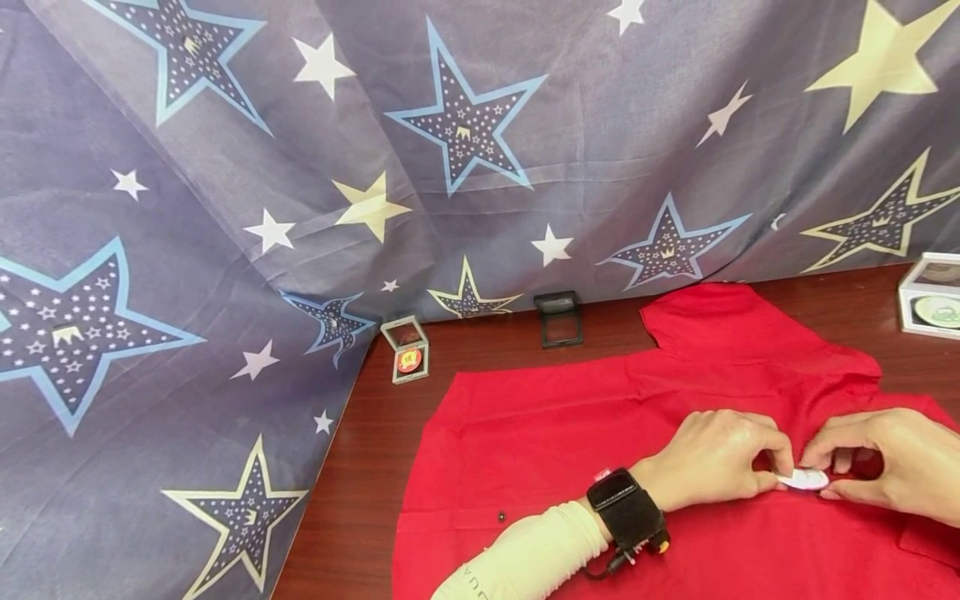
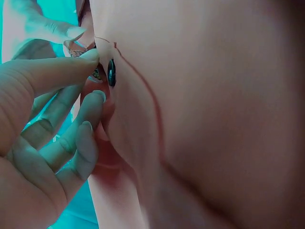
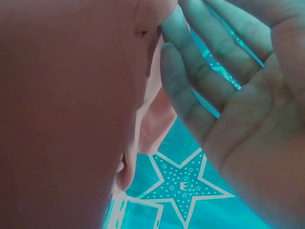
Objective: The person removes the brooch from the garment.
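Note:
A red shirt lies spread on the wooden table. Near its front right part, both hands meet at a small white oval badge. My left hand, with a black strap on its wrist, pinches the badge's left end. My right hand pinches its right end and the cloth beside it. In the left wrist view the left hand pinches a fold of the shirt next to a dark button. In the right wrist view the right hand has its fingertips on the shirt.
A blue star-patterned cloth hangs behind and to the left of the table. At the table's back stand a small clear case with a red token and a black-framed case. A white box with a green disc sits far right.

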### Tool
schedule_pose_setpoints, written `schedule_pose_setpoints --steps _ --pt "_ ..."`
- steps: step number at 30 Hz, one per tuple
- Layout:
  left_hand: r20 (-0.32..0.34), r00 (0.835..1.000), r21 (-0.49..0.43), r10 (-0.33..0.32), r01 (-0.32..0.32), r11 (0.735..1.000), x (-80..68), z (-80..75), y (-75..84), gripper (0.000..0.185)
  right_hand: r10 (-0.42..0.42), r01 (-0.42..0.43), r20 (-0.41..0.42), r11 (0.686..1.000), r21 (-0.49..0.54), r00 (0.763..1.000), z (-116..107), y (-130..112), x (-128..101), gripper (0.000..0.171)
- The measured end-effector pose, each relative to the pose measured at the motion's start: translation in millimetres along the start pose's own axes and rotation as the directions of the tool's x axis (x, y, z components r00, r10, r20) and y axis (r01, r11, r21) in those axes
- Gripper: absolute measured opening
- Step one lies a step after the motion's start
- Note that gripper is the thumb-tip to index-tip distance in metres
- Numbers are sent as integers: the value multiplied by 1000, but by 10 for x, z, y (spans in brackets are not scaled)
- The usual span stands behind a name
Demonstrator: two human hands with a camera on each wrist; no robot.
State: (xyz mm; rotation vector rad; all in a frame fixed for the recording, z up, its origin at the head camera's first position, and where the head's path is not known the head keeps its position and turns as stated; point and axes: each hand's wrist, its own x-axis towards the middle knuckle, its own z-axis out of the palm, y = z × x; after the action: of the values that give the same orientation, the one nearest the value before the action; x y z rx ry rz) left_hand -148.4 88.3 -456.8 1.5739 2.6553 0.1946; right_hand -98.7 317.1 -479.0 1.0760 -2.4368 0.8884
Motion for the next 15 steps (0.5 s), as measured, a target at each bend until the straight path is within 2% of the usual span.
schedule_pose_setpoints --steps 3,7,8,11,15 --pt "0 1000 -8 3 -3 1000 3 -1 -7 13 -15 15 2 1000 14 1000 7 13 -4 57" --pt "6 1000 -16 1 -1 1000 8 -1 -16 13 -93 93 -5 994 49 996 29 57 -4 19" --pt "8 1000 -16 2 -1 1000 10 -1 -17 13 -106 106 -10 993 52 994 32 65 -3 16" --pt "11 1000 -19 2 -2 1000 18 -1 -19 13 -121 122 -22 991 56 992 35 72 9 24" --pt "18 1000 -22 -1 1 1000 29 3 -12 12 -113 115 -27 992 48 993 16 54 19 27"
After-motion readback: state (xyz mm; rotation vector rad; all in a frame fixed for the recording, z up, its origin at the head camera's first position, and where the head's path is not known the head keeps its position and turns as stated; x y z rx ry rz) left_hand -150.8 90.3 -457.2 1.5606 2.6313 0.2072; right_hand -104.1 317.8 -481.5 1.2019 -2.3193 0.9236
